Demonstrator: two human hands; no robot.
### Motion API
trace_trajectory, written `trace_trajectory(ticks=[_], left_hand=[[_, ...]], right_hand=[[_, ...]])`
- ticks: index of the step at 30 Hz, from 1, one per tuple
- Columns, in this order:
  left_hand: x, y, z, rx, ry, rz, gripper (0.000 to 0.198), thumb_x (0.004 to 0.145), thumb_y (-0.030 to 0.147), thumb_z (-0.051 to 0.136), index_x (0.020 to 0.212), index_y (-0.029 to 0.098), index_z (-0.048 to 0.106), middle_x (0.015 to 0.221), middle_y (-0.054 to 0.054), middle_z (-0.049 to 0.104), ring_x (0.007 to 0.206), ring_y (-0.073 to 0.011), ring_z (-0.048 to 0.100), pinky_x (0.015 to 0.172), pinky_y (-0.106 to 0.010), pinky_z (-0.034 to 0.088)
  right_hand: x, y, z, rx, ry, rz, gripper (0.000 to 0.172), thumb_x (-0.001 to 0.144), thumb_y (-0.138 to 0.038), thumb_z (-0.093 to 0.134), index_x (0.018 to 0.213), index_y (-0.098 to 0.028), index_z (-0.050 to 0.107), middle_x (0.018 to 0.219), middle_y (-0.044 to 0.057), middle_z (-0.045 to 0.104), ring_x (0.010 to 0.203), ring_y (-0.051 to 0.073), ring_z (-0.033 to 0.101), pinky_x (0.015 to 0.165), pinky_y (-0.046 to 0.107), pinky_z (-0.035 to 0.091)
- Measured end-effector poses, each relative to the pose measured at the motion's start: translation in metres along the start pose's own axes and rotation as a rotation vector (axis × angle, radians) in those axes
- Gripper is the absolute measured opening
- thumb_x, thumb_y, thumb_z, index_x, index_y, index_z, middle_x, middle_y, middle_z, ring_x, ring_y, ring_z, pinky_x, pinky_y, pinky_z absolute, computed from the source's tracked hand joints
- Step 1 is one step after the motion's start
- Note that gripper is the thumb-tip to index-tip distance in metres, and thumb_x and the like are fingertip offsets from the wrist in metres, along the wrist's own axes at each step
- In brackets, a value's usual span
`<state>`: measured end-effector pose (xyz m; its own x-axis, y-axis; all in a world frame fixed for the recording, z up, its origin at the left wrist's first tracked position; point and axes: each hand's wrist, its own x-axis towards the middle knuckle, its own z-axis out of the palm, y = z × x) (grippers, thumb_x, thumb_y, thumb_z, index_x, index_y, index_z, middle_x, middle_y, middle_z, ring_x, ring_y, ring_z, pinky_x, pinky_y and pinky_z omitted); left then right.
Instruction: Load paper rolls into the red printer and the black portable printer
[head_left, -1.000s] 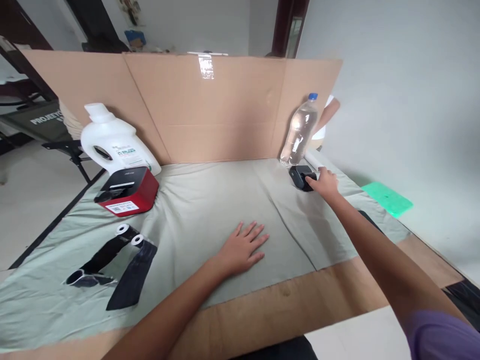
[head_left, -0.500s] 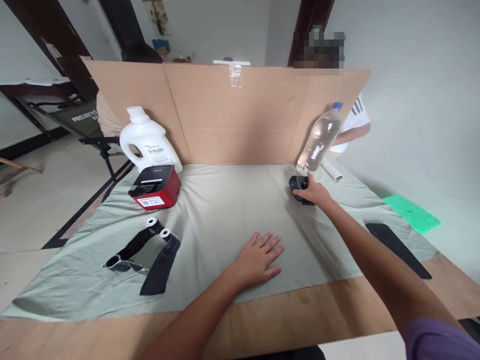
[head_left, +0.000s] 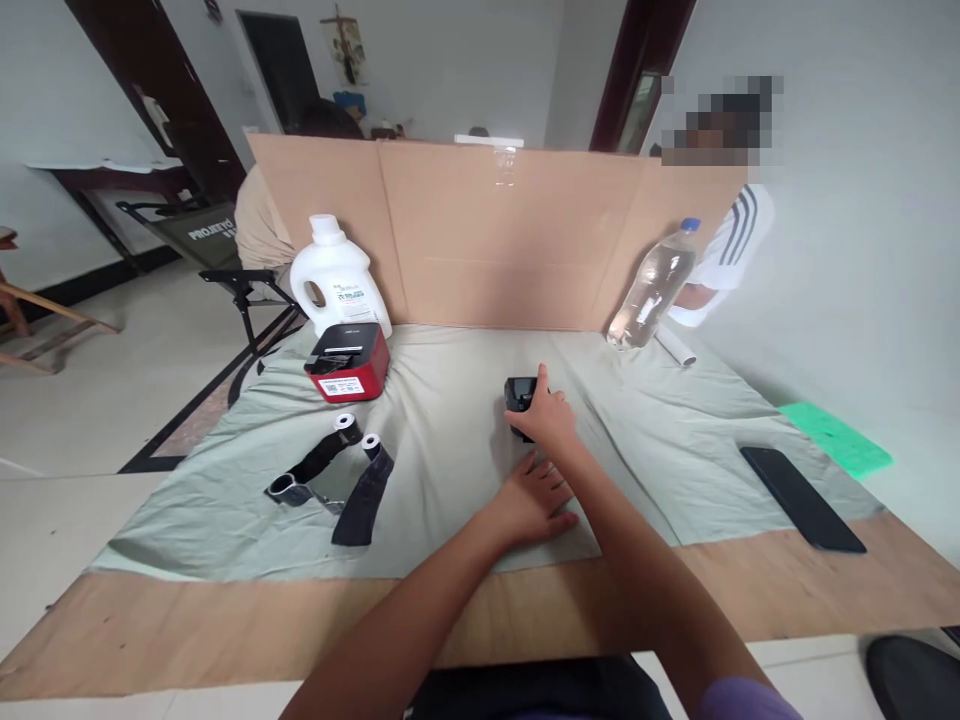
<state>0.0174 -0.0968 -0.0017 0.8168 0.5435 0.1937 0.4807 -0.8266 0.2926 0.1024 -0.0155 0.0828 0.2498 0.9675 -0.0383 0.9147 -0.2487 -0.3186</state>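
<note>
Front edge: the grey-green cloth (head_left: pixel 457 400) is stopped short of the front edge of the pale wooden worktop (head_left: pixel 300 620); it could be dragged into folds by leaning weight, and what is borne on it tilted.
Left hand: the left hand (head_left: pixel 529 510) is laid palm down near the middle of the front edge, fingers spread, nothing gripped; some fingertips are partly hidden by the right wrist (head_left: pixel 581 460), and the arms could be bumped together.
Right corner: a flat black phone-like slab (head_left: pixel 802 500) is laid across cloth and bare wood; it could be swept off by a wide elbow.
Black strips: the two black ribbon rolls with white cores (head_left: pixel 364 505), toward the left edge, could be creased or unwound if brushed; the farther one's curled end is hard to make out.
Right hand: a small boxy black device (head_left: pixel 520 392), near the worktop's middle, is gripped in the right hand (head_left: pixel 550 418); much of it is covered, and it could be dropped if the thumb slipped.
Left edge: the red-and-black box (head_left: pixel 371 375) is overlapped with the white plastic jug (head_left: pixel 341 275); whether they touch cannot be told.
Back edge: the tilted clear bottle with a blue cap (head_left: pixel 652 290) could be toppled if the brown cardboard screen (head_left: pixel 510 240) were nudged; a person (head_left: pixel 739 240) is half hidden behind.
</note>
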Motion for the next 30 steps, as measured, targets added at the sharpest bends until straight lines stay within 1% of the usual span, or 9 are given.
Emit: trace_trajectory(ticks=[3,9,12,15,17,21,25,28,30], left_hand=[[0.002,-0.001,0.002,-0.014,0.026,0.01,0.048,0.1,0.048,0.049,0.136,0.018,0.06,0.142,-0.011,0.063,0.141,-0.0285,0.046,0.125,-0.051,0.025],[0.003,-0.008,0.014,-0.08,0.048,0.01,0.056,0.096,0.038,0.055,0.149,0.022,0.048,0.159,-0.01,0.046,0.149,-0.0307,0.037,0.125,-0.052,0.025],[0.004,-0.011,0.017,-0.086,0.066,0.025,0.058,0.094,0.037,0.057,0.15,0.023,0.048,0.16,-0.011,0.045,0.151,-0.0329,0.034,0.124,-0.052,0.026],[0.005,-0.008,0.012,-0.098,0.077,0.004,0.056,0.094,0.039,0.058,0.147,0.021,0.051,0.154,-0.011,0.052,0.148,-0.0324,0.038,0.123,-0.05,0.029],[0.005,-0.004,0.006,-0.096,0.055,-0.009,0.053,0.095,0.042,0.057,0.143,0.02,0.055,0.149,-0.011,0.057,0.144,-0.0318,0.043,0.121,-0.05,0.032],[0.005,0.0,-0.002,-0.066,-0.023,-0.028,0.049,0.097,0.049,0.054,0.138,0.022,0.06,0.146,-0.008,0.06,0.143,-0.0294,0.044,0.123,-0.051,0.027],[0.001,0.0,-0.006,-0.084,-0.038,-0.044,0.053,0.099,0.053,0.05,0.145,0.026,0.054,0.154,-0.007,0.053,0.149,-0.0285,0.037,0.125,-0.054,0.021],[0.0,0.0,-0.01,-0.122,-0.026,-0.039,0.054,0.099,0.051,0.051,0.147,0.024,0.052,0.159,-0.009,0.046,0.151,-0.0301,0.034,0.124,-0.058,0.02],[0.0,0.002,-0.011,-0.151,0.0,-0.026,0.048,0.099,0.045,0.054,0.142,0.024,0.057,0.156,-0.009,0.051,0.148,-0.0288,0.04,0.124,-0.057,0.023]], right_hand=[[-0.004,-0.008,0.006,0.045,0.015,0.055,0.115,0.074,-0.054,0.073,0.164,-0.021,0.008,0.126,0.025,0.054,0.113,0.043,0.062,0.089,0.049,0.049],[-0.008,-0.017,0.022,0.105,0.025,0.094,0.115,0.073,-0.051,0.073,0.164,-0.018,0.01,0.128,0.026,0.05,0.113,0.045,0.059,0.088,0.051,0.05],[-0.012,-0.016,0.025,0.123,0.028,0.082,0.113,0.076,-0.053,0.071,0.164,-0.019,0.01,0.13,0.027,0.048,0.11,0.045,0.06,0.083,0.051,0.051],[-0.021,-0.009,0.016,0.105,0.031,0.011,0.108,0.078,-0.056,0.07,0.163,-0.019,0.015,0.134,0.029,0.046,0.111,0.045,0.06,0.082,0.05,0.052],[-0.027,-0.001,0.004,0.089,0.016,-0.059,0.101,0.08,-0.059,0.069,0.16,-0.017,0.024,0.131,0.027,0.052,0.11,0.044,0.061,0.082,0.048,0.051],[-0.033,0.018,-0.018,0.14,-0.012,-0.207,0.07,0.089,-0.052,0.06,0.148,-0.018,0.041,0.109,0.017,0.068,0.095,0.034,0.068,0.074,0.037,0.048],[-0.017,0.038,-0.017,0.24,-0.018,-0.267,0.051,0.092,-0.04,0.056,0.138,-0.018,0.05,0.09,0.009,0.072,0.084,0.027,0.068,0.065,0.031,0.042],[0.009,0.052,-0.001,0.295,0.03,-0.253,0.045,0.092,-0.035,0.055,0.132,-0.015,0.057,0.079,0.007,0.07,0.082,0.026,0.067,0.068,0.032,0.043],[0.031,0.06,0.015,0.41,0.065,-0.257,0.037,0.092,-0.034,0.051,0.122,-0.015,0.064,0.076,0.006,0.07,0.079,0.024,0.066,0.072,0.033,0.046]])
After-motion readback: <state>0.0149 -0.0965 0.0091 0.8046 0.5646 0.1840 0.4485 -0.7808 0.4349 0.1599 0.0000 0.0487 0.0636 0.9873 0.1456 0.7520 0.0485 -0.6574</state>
